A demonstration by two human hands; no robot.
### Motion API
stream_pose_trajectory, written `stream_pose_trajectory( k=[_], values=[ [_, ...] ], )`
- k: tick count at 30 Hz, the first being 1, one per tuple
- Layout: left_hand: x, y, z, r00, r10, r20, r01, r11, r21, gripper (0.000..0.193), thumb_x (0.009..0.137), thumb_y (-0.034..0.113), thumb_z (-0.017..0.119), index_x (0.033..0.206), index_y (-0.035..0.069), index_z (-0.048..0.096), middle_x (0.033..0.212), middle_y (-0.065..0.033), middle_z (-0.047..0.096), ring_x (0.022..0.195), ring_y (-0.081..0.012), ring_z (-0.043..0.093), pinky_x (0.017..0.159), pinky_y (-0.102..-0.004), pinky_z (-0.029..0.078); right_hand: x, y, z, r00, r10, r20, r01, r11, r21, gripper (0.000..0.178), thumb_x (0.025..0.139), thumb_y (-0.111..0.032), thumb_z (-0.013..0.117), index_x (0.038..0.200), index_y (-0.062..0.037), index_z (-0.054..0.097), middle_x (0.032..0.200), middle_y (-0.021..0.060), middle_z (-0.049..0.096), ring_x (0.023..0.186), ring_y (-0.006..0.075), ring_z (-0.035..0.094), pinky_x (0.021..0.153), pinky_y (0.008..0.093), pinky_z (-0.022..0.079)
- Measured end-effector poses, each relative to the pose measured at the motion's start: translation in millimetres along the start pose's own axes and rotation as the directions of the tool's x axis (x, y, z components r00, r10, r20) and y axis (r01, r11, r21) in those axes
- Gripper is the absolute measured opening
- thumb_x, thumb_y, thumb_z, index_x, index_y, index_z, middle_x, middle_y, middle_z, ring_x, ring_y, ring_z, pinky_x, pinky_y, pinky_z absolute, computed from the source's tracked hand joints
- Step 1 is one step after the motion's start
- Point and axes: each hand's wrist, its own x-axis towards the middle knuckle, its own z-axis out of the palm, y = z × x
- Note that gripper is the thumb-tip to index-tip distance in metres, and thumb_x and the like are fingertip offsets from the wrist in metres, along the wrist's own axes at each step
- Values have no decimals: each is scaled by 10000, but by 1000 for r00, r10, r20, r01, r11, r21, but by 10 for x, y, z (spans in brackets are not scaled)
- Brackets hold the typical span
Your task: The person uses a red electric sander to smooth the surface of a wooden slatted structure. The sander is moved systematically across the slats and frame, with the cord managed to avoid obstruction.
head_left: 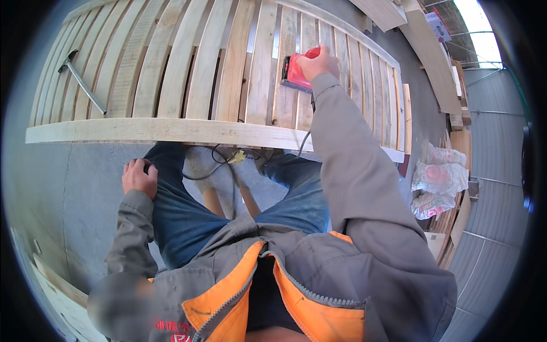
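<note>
Red sander [294, 73] on wooden slats [232, 68], right hand [319, 62] gripping it, left hand [139, 176] on knee [166, 162], cannot tell its grip

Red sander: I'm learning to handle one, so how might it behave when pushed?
The red sander would probably feel stiff, given its hard-looking shell. Its broad, flat base makes tipping unlikely on the slats, though an edge might catch in the gaps between them.

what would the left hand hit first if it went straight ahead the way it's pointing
Probably the front rail of the slatted wooden frame, ahead of the left hand; depth is unclear, so it might pass underneath instead.
</note>
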Motion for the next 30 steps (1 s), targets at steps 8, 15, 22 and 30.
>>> stream_pose_trajectory(
  k=[8, 15, 22, 30],
  values=[
    [112, 80, -20, 998, -45, 40, 45, 999, 6, 251, 930, 252, 684, 1045, 42, 758, 1125, -160, 735, 1130, -387, 638, 1007, -465, 524, 47, -87, 55, 999, -43, 1, 43, 998, 43, 853, 875, -517, 766, 1624, -248, 458, 1484, 253, 537, 1274, 424, 670, 1074, 466, 565],
    [76, 45, 5, 1000, -9, 4, 9, 1000, -28, 264, 914, 252, 684, 1042, 37, 767, 1132, -171, 751, 1121, -404, 647, 989, -498, 531, -589, 79, -28, 999, -33, 13, 32, 997, 65, 859, 831, -480, 763, 1608, -246, 481, 1437, 274, 562, 1272, 446, 659, 1076, 477, 557],
    [34, 9, -19, 999, -35, 24, 36, 999, -15, 258, 928, 260, 676, 1038, 43, 763, 1143, -165, 745, 1131, -404, 641, 992, -500, 522, -1170, 283, 19, 999, -37, 17, 36, 998, 44, 816, 836, -406, 748, 1593, -239, 495, 1424, 226, 546, 1172, 422, 706, 1009, 483, 588],
    [22, 26, -26, 1000, -30, 10, 30, 999, -25, 256, 925, 269, 684, 1025, 48, 766, 1126, -168, 746, 1122, -404, 643, 991, -493, 526, -1042, 119, 34, 1000, -22, 4, 22, 1000, 13, 810, 847, -449, 758, 1587, -248, 497, 1438, 242, 553, 1204, 424, 699, 1023, 479, 583]
  ],
)
